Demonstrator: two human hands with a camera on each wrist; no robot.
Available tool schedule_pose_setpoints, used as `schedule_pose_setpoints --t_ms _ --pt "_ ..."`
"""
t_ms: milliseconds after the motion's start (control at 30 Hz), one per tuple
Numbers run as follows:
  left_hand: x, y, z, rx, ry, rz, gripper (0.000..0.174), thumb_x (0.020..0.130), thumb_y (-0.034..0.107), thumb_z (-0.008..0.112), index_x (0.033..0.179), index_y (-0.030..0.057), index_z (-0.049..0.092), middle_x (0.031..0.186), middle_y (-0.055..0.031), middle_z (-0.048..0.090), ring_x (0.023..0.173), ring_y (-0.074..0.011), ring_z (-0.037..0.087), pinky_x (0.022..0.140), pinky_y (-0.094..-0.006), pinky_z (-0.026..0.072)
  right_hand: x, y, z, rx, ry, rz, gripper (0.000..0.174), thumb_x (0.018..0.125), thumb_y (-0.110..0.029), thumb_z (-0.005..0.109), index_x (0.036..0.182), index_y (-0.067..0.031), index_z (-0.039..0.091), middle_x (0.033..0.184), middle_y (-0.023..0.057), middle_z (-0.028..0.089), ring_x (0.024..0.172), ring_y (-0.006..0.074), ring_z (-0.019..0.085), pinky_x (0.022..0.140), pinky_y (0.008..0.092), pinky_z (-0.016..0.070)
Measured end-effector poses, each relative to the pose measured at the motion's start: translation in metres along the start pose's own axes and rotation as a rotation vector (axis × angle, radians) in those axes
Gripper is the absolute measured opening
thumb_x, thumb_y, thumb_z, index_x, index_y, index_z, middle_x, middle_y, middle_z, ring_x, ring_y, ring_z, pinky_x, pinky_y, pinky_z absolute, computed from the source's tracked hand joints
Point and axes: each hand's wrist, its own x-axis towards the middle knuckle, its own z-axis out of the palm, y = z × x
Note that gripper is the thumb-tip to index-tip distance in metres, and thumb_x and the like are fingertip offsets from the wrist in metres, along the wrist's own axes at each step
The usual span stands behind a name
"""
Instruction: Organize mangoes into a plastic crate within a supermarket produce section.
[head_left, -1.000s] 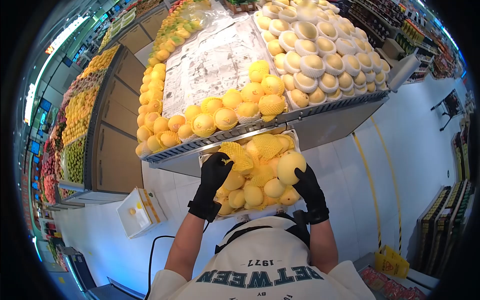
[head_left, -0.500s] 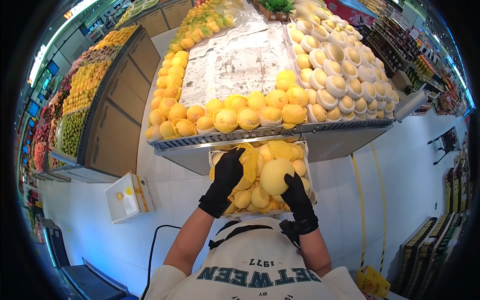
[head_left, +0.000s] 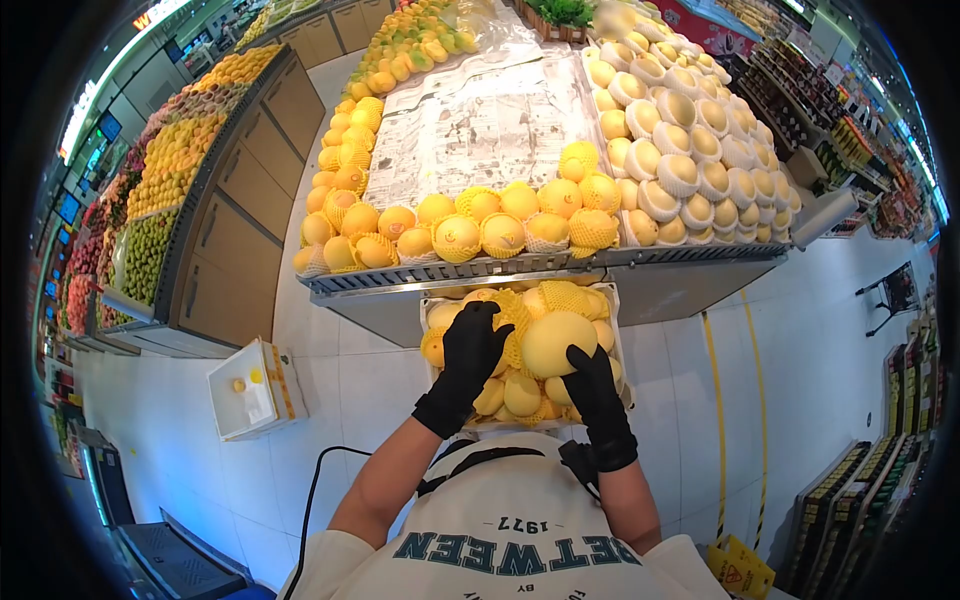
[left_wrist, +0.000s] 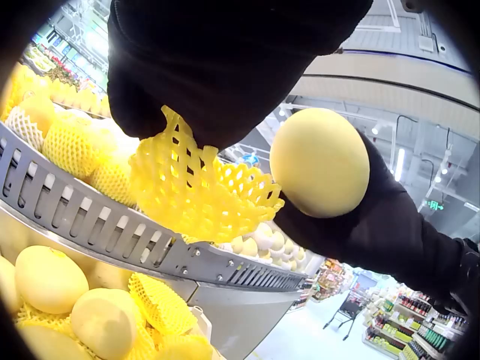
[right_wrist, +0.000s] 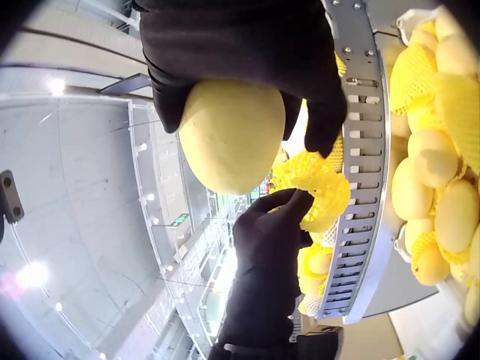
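Observation:
Black gloves cover both hands. The left hand [head_left: 470,352] pinches a yellow foam net [left_wrist: 199,191] by its edge; the net hangs open in the left wrist view. In the right hand [head_left: 597,402] is a smooth pale yellow melon [head_left: 558,345], gripped from its right side and bare of any net. Seen from the right wrist, the melon [right_wrist: 231,136] is beside the net [right_wrist: 319,187], a small gap between them. Both hands are above a crate [head_left: 622,372] of yellow fruit, some of it in nets.
Beyond the crate stands a display stand with a slatted metal edge [head_left: 470,272], rows of netted yellow fruit [head_left: 457,238] and white-wrapped fruit [head_left: 676,174]. A white box [head_left: 243,398] sits on the floor at left. A yellow sign [head_left: 740,568] is at lower right.
Over the last second the melon has come left, closer to the net. The left hand has turned, its fingers now nearer the melon. The head view has shifted, then settled.

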Motion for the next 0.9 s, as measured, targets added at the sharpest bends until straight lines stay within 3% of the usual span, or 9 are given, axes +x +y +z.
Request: schedule_pose_setpoints --t_ms 267,400,500,667,767,900 --pt "-0.012 0.022 0.006 -0.219 -0.058 0.041 0.024 0.075 0.011 0.073 0.095 0.0082 0.060 0.090 -0.0130 0.062 0.086 -0.0333 0.063 0.071 -0.0402 0.0504 0.001 0.007 0.019 0.059 -0.050 -0.030 0.051 0.090 -0.024 0.065 0.131 0.0021 0.048 0.121 0.0119 0.058 0.110 0.0221 0.058 0.095 0.0350 0.0489" --pt "-0.009 0.017 0.009 -0.356 -0.068 0.082 0.030 0.076 0.003 0.071 0.103 0.0071 0.061 0.095 -0.0131 0.063 0.085 -0.0290 0.063 0.075 -0.0365 0.0512 -0.001 0.006 0.015 0.271 -0.079 -0.014 0.051 0.091 -0.024 0.065 0.130 0.0032 0.048 0.121 0.0118 0.058 0.109 0.0209 0.058 0.095 0.0346 0.0490" --pt "-0.003 0.023 -0.007 -0.502 -0.171 0.040 0.041 0.076 0.000 0.070 0.116 0.0070 0.061 0.102 -0.0126 0.064 0.086 -0.0256 0.063 0.078 -0.0340 0.0514 0.003 0.005 0.005 0.259 -0.066 0.004 0.054 0.090 -0.025 0.067 0.131 0.0025 0.047 0.121 0.0118 0.058 0.110 0.0207 0.058 0.095 0.0348 0.0490" --pt "0.000 0.019 -0.034 -0.484 -0.376 -0.003 0.055 0.076 -0.002 0.067 0.129 0.0103 0.059 0.114 -0.0113 0.066 0.098 -0.0203 0.063 0.082 -0.0310 0.0508 0.011 -0.004 0.003 -0.167 0.036 -0.140 0.060 0.081 -0.015 0.076 0.131 0.0008 0.047 0.120 0.0121 0.059 0.110 0.0209 0.058 0.095 0.0351 0.0492" --pt "-0.001 0.027 -0.043 -0.454 -0.372 -0.060 0.049 0.076 -0.002 0.062 0.124 0.0073 0.061 0.117 -0.0137 0.064 0.088 -0.0241 0.062 0.081 -0.0338 0.0511 0.018 -0.004 0.005 -0.425 0.105 -0.276 0.064 0.076 -0.011 0.080 0.129 0.0001 0.046 0.119 0.0126 0.058 0.110 0.0214 0.058 0.095 0.0353 0.0489" --pt "-0.006 0.037 -0.035 -0.421 -0.199 -0.018 0.052 0.076 -0.005 0.060 0.127 0.0074 0.059 0.120 -0.0129 0.063 0.104 -0.0230 0.061 0.088 -0.0298 0.0484 0.015 -0.006 0.025 -0.551 0.131 -0.439 0.069 0.074 -0.010 0.082 0.130 -0.0006 0.044 0.121 0.0132 0.056 0.111 0.0224 0.057 0.096 0.0357 0.0485"
